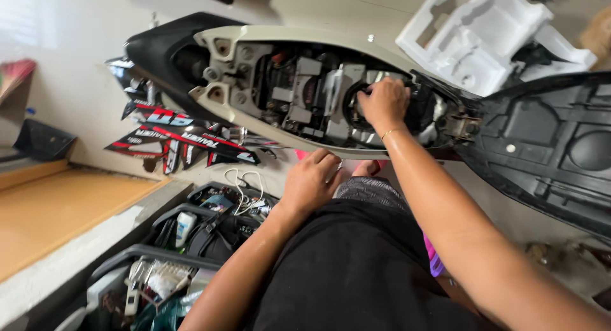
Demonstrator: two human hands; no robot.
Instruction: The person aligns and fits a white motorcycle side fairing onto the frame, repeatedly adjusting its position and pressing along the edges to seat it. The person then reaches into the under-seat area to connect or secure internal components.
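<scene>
A scooter's rear body (267, 35) lies open before me, cream-coloured rim around an exposed bay of grey parts and wiring (305, 92). My right hand (384, 102) reaches into the bay, fingers curled around a black round part (353, 111) inside. My left hand (312, 181) rests on the near cream edge of the body, fingers bent over the rim. The raised black seat underside (554, 140) hangs at the right.
A black tool tray (191, 242) full of small tools, cables and bottles sits at lower left. White foam packing (490, 32) lies behind the scooter. Black-and-red fairing panels (172, 137) lean by the wall. A wooden ledge (57, 210) runs along the left.
</scene>
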